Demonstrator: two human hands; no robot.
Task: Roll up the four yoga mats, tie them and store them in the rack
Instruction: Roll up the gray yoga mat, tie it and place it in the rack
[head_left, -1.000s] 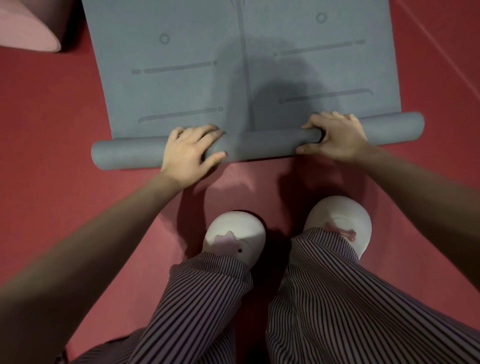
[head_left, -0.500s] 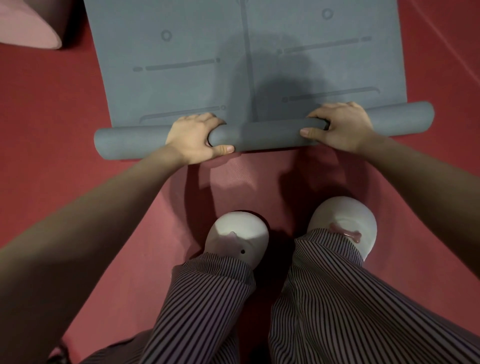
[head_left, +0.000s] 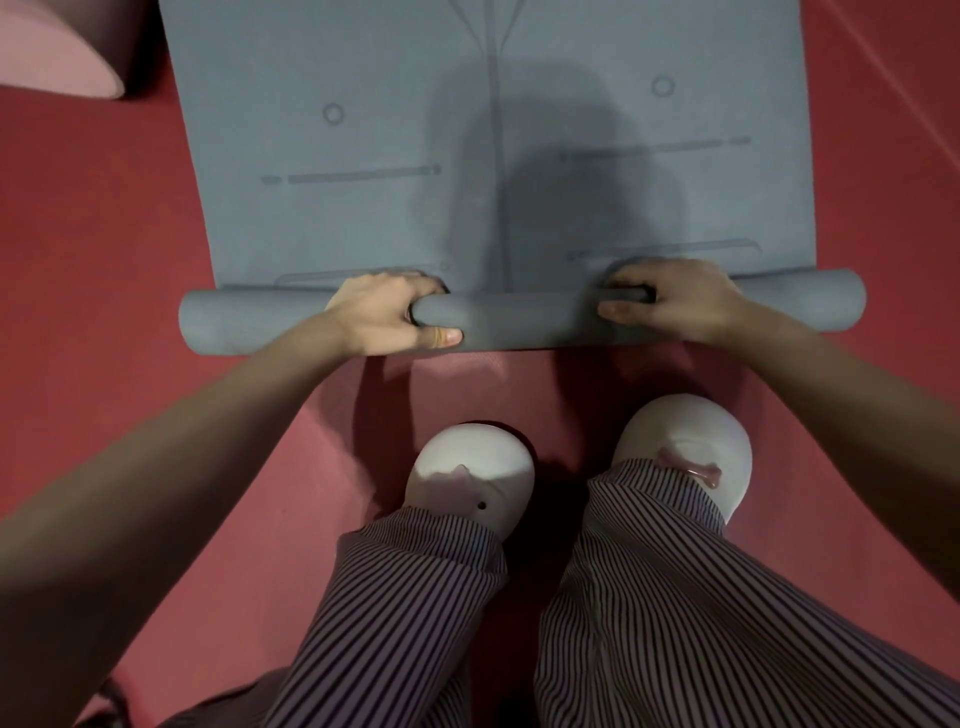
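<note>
Grey yoga mat (head_left: 493, 171) half-rolled on red floor (head_left: 104, 249) | left hand (head_left: 387, 314), right hand (head_left: 675, 301) both wrap the roll (head_left: 524, 319), spaced apart, likely to keep it tight and even

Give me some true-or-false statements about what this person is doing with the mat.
1. The left hand and right hand both grip the rolled end of the grey mat. True.
2. The mat is completely rolled up. False: most of it lies flat on the red floor.
3. A strap is tied around the roll. False: no strap shows.
4. The person wears white shoes. True.
</note>
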